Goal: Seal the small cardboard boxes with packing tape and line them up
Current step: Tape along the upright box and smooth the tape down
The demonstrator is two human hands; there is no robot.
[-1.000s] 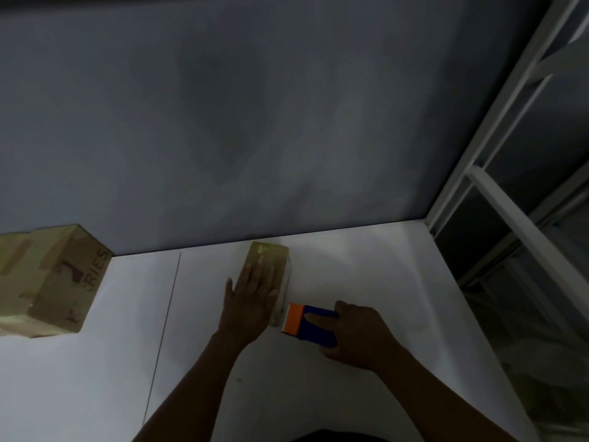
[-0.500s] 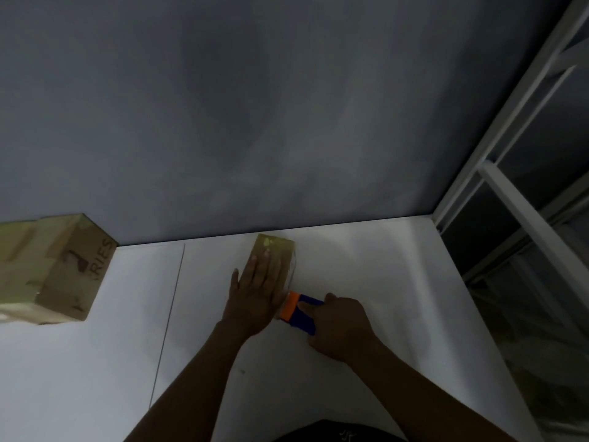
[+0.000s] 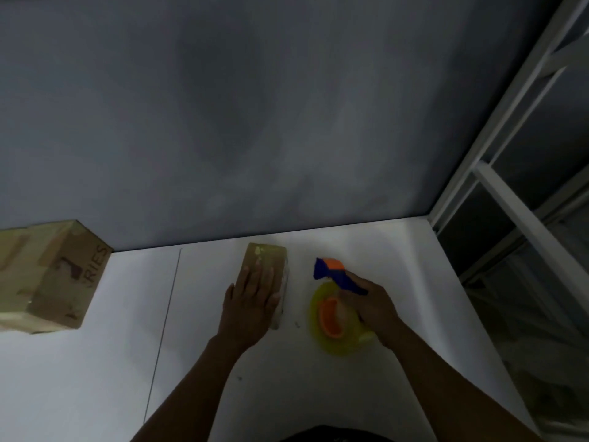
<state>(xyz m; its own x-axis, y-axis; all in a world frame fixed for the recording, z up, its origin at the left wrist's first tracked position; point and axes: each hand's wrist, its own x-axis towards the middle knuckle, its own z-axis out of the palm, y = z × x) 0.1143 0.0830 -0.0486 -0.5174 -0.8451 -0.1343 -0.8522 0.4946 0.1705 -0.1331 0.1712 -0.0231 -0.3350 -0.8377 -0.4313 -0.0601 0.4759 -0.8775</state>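
Note:
A small cardboard box [image 3: 267, 258] lies on the white table [image 3: 95, 362] near the back wall. My left hand [image 3: 251, 301] rests flat on top of it, fingers spread, covering its near half. To the right, my right hand [image 3: 373, 306] grips the blue handle of a tape dispenser [image 3: 334, 301] with an orange head and a yellowish tape roll on an orange core. The dispenser is held off the box, a short gap to its right. A larger taped cardboard box [image 3: 51, 275] stands at the far left.
A grey wall [image 3: 255, 122] rises right behind the table. A white metal frame [image 3: 522, 173] with dark panels stands along the table's right edge. A thin seam [image 3: 162, 330] runs across the tabletop left of my left arm.
My right hand has pulled the tape dispenser away from the small box's near right side and turned it, so the tape roll now shows. My left hand stays flat on the box.

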